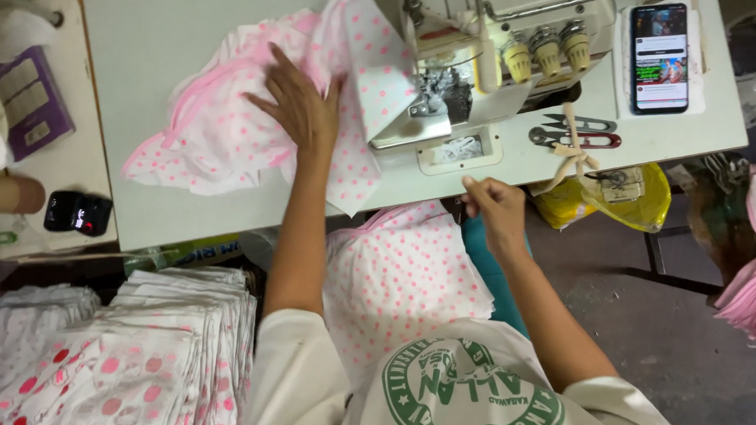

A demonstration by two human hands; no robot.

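While left hand [303, 106] lies flat on dotted fabric [216, 134], right hand [495, 204] pinched at white table [163, 44] edge.

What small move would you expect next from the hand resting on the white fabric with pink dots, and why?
Probably the left hand slides the white fabric with pink dots toward the presser foot of the cream overlock sewing machine. It lies flat on the bunched cloth just left of the foot, while the right hand is pinched at the table's front edge, seemingly on a thread too thin to confirm.
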